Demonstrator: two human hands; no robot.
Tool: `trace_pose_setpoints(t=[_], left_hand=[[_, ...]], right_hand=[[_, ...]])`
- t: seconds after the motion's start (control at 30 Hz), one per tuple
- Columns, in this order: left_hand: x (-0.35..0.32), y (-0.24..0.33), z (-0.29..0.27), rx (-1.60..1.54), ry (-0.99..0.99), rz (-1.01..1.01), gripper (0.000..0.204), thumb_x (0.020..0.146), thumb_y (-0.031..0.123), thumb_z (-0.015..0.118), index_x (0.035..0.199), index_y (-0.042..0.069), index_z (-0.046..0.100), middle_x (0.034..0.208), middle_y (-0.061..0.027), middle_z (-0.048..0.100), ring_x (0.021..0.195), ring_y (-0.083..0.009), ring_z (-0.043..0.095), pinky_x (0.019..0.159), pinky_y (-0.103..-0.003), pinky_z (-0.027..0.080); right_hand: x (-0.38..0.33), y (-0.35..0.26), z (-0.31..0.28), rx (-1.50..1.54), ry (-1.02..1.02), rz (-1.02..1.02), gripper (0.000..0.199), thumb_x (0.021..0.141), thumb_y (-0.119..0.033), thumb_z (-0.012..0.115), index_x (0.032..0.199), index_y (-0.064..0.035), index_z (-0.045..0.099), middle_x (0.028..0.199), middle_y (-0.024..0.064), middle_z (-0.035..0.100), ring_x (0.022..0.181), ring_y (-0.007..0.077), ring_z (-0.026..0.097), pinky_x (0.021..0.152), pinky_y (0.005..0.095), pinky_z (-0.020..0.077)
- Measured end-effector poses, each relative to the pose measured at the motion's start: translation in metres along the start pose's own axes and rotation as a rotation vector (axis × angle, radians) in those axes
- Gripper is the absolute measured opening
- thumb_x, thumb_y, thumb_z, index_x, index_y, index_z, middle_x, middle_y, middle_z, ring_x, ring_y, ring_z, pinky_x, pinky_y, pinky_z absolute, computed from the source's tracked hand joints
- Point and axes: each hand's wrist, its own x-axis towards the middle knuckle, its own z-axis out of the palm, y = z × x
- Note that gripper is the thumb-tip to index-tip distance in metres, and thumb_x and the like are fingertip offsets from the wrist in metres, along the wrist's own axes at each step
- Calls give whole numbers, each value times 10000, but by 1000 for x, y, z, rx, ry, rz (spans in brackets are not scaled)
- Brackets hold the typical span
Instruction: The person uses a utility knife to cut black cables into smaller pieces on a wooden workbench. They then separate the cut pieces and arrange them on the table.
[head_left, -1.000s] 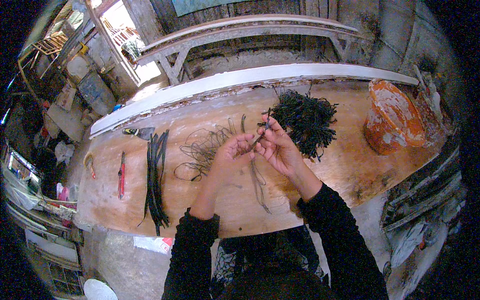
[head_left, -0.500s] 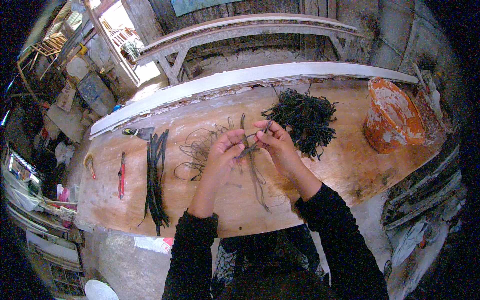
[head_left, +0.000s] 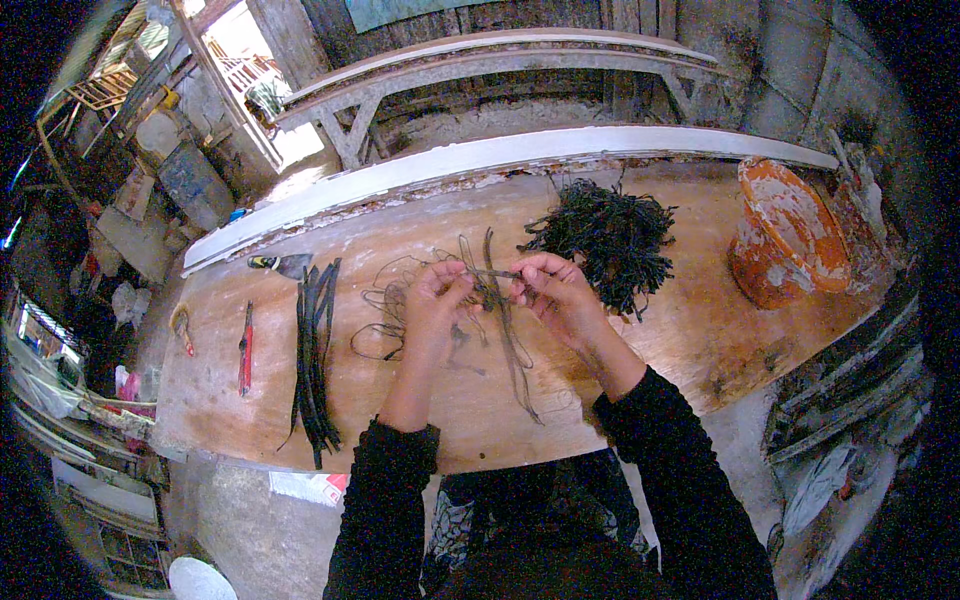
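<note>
A short dark strip (head_left: 495,273) is stretched nearly level between my two hands above the wooden table. My left hand (head_left: 434,302) pinches its left end between thumb and fingers. At its right end, my right hand (head_left: 562,298) is closed on it in the same way. Beneath the hands lie a loose tangle of thin dark cord (head_left: 376,335) and some longer thin strands (head_left: 515,355). A bundle of flat black strips (head_left: 312,360) rests left of my left hand. Just beyond my right hand is a heap of short, knotted-looking black strips (head_left: 612,240).
Left on the table (head_left: 400,440) are a red-handled tool (head_left: 245,350), a small brush (head_left: 182,330) and a putty knife (head_left: 285,264). An orange, white-smeared bucket (head_left: 785,240) stands tilted at right. A long white board (head_left: 500,150) lines the far edge; a bench (head_left: 510,68) stands behind.
My hands have drawn slightly apart. The strip between them, slanted and looped before, now runs straighter and nearly level. The things on the table have stayed in place.
</note>
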Motion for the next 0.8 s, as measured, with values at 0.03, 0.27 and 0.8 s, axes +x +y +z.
trace_pose_setpoints(t=[0.03, 0.27, 0.8], left_hand=[[-1, -1, 1, 11, -5, 11, 205, 744, 52, 555, 932, 47, 473, 819, -38, 516, 713, -116, 516, 539, -247, 470], [-6, 7, 7, 0, -46, 19, 329, 722, 54, 586, 1012, 81, 435, 769, -25, 535, 648, -101, 517, 484, -213, 442], [6, -2, -11, 127, -60, 266, 158, 683, -61, 535, 708, 56, 432, 709, -34, 503, 563, -73, 477, 430, -200, 433]], right_hand=[[-1, 0, 3, -6, 18, 8, 166, 759, -110, 551, 902, -26, 549, 727, 45, 567, 677, 120, 543, 606, 232, 434], [5, 9, -9, -503, 91, -153, 219, 717, -21, 574, 928, -38, 516, 668, 16, 529, 583, 65, 491, 488, 185, 383], [7, 21, -16, -801, 357, -318, 96, 721, -53, 575, 816, -68, 585, 623, -33, 426, 556, 48, 389, 499, 172, 317]])
